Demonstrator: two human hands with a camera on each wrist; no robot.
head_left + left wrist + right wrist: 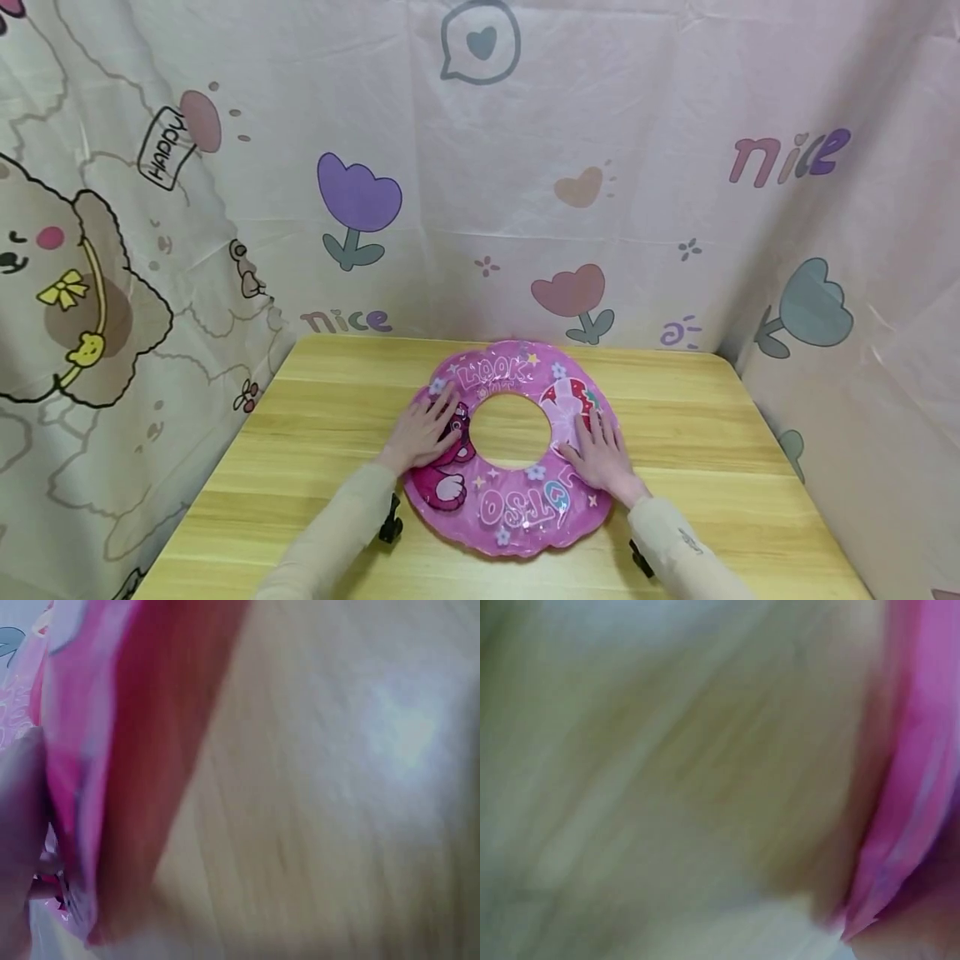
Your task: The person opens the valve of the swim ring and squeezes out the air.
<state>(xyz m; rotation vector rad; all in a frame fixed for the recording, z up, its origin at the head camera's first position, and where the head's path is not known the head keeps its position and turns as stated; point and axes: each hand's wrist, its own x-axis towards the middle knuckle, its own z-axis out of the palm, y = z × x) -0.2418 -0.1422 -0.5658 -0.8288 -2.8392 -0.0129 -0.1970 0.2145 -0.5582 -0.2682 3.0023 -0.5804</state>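
A pink inflated swim ring (517, 537) with printed letters, flowers and a bear figure lies on the wooden table, its round hole showing the wood below. My left hand (422, 427) rests on the ring's left side with the fingers spread over the bear print. On the opposite side, my right hand (602, 454) presses flat near the strawberry print, fingers extended. The left wrist view catches the ring's edge (82, 750) beside part of the left hand (19, 817). In the blurred right wrist view, the ring's pink edge (907, 795) runs along the right side.
The light wooden table (300, 467) extends around the ring on all sides. A pale curtain (465, 167) printed with tulips, words and cartoon animals hangs behind it and at both sides. Black wrist-mounted devices (391, 521) show under the sleeves.
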